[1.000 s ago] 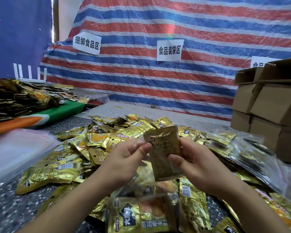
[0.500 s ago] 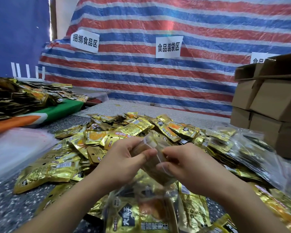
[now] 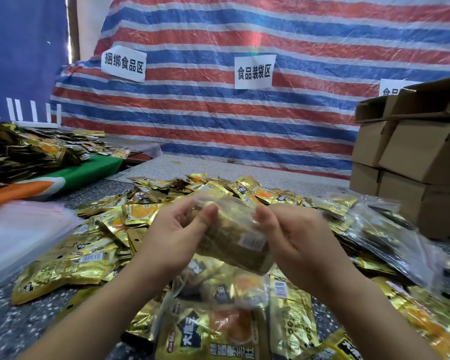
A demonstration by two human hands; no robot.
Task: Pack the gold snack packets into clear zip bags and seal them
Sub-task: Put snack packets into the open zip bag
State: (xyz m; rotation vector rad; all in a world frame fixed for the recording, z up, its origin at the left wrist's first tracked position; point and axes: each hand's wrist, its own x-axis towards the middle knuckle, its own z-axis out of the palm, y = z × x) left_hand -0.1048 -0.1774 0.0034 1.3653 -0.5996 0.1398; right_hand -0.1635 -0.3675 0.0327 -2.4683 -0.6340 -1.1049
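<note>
One wide-angle view from the person's head looks forward and down, close over the hands [image 3: 234, 237] and the tabletop [image 3: 16, 323], toward the striped tarp [image 3: 244, 131] behind.

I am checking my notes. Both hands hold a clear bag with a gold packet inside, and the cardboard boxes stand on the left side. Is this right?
Not quite. The head view shows the cardboard boxes stacked on the right side, not the left. The rest holds: the left hand and right hand hold a clear bag with a gold packet inside.
</note>
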